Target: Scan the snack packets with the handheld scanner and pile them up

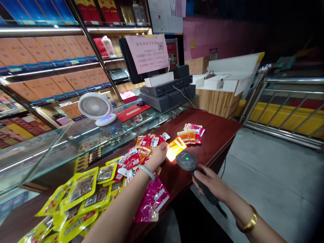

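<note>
Pinches a lit packet with the left hand, reaching forward; wraps the right hand round a scanner, angling it toward the packet.

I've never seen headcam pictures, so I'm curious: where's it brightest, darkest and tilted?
Head view: the packet at the left hand looks washed out near the scanner; head view: the upper right is almost black; head view: the shelves slant.

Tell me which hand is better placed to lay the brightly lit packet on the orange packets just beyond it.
Probably the left hand: it holds the lit packet by its edge, close to the orange packets. The right hand is occupied, gripping the scanner.
</note>
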A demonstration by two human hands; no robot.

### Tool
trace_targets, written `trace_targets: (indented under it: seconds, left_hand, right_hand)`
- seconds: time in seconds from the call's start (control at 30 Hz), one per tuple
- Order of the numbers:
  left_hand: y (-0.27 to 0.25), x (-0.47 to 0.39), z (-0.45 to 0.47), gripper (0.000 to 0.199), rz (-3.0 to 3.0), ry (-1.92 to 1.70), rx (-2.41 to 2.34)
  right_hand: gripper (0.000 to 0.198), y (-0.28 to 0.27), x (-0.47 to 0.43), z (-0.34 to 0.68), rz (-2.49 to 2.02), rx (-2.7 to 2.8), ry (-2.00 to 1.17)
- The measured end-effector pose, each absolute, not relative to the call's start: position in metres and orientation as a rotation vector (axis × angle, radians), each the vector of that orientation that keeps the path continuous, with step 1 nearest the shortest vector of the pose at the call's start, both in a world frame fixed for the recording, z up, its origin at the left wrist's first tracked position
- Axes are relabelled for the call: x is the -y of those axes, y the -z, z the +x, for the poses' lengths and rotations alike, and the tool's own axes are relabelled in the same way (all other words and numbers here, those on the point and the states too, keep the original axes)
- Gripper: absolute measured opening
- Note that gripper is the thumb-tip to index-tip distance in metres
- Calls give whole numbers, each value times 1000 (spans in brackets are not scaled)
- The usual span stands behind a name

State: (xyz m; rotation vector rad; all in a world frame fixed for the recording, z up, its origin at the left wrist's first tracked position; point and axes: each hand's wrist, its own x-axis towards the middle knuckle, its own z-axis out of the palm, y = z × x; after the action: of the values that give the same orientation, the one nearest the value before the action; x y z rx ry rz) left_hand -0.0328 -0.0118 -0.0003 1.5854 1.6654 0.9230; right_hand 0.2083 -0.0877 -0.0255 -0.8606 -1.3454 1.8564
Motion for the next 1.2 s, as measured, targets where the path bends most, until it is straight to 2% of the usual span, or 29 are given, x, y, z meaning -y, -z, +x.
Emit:
trace_targets:
  seconds: [0.2,0.27,0.33,0.43,0.5,0.6,0.7,0.77,0.93,1.0,1.2]
  left_hand:
    - [-16,-50,6,33,1655,-986,-1569]
    - [-25,-69,5,33,1836,-906,-1703]
    - [-33,-82,-9,35,2045,-675,-1975]
    - [-40,-91,-42,38,2195,-145,-2299]
    - [-42,-93,-59,46,2157,150,-2308]
    - [-41,-94,-71,59,2114,287,-2194]
    - [-36,-95,-72,62,2137,123,-2154]
    - [-33,-96,-72,60,2118,-121,-2128]
    - [-41,-101,-65,30,1935,-891,-1874]
    - [-46,-101,-58,24,1706,-1113,-1695]
    - [-42,-89,-40,35,1152,-1299,-1178]
  right_hand:
    - [53,35,72,210,-888,1168,-1830]
    - [55,34,65,210,-903,1146,-1827]
    - [53,30,59,210,-902,1153,-1824]
    - [48,24,52,209,-876,1174,-1827]
    - [47,22,48,208,-861,1181,-1836]
    - [48,23,45,206,-839,1183,-1846]
    - [48,24,42,204,-829,1192,-1846]
    - [46,24,40,203,-821,1210,-1837]
    - [42,15,35,202,-807,1224,-1799]
    - [43,10,34,201,-798,1246,-1784]
    - [41,-2,31,193,-796,1298,-1738]
